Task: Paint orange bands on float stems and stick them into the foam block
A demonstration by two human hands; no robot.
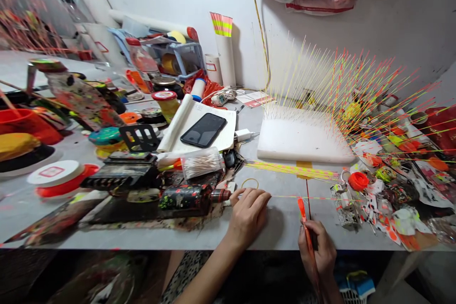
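My left hand (pixel 249 211) is closed at the tip of a paint-spattered motor tool (pixel 187 198), its fingers around the near end of a thin yellow and red rod (pixel 287 196). The rod runs level to the right, its far end over a paint-flecked block (pixel 345 209). My right hand (pixel 319 247) grips a paintbrush (pixel 309 237) upright, its bristles coated bright orange-red. The brush tip is at or just beside the rod; whether they touch I cannot tell. A bundle of similar yellow rods (pixel 292 167) lies behind.
A white foam block (pixel 302 137) bristles with many thin coloured rods. On the right lie an orange paint cap (pixel 358 181) and stained scraps. A phone (pixel 204 129) rests on an open notebook (pixel 228 140), near a bag of cotton swabs (pixel 202 163). Jars and tubs crowd the left.
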